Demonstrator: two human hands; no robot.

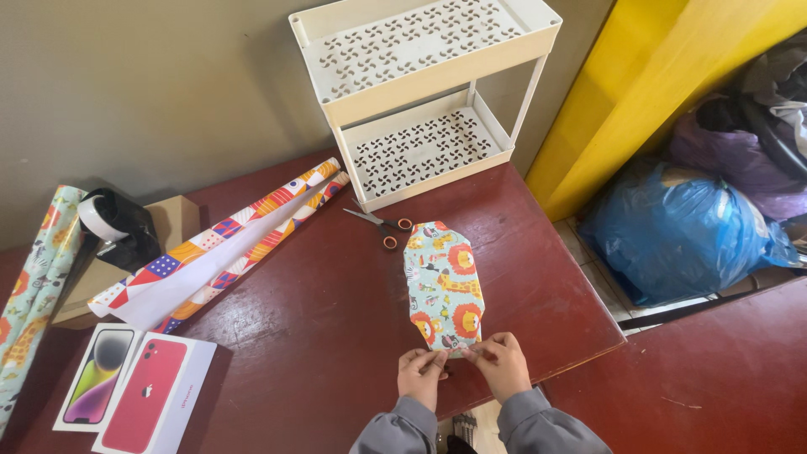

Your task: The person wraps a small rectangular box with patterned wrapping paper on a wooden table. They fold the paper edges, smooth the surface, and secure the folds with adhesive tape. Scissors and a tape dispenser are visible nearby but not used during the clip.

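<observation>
A flat parcel wrapped in pale blue paper with lions and giraffes lies lengthwise on the dark red table. My left hand and my right hand pinch its near end, fingers pressed on the folded flap close to the table's front edge. Both wrists wear grey sleeves. Orange-handled scissors lie just beyond the parcel's far end.
A white two-tier perforated rack stands at the back. Left lie a multicoloured wrapping roll, a second roll, a tape dispenser on a cardboard box, and two phone boxes. Blue and purple bags sit on the floor at right.
</observation>
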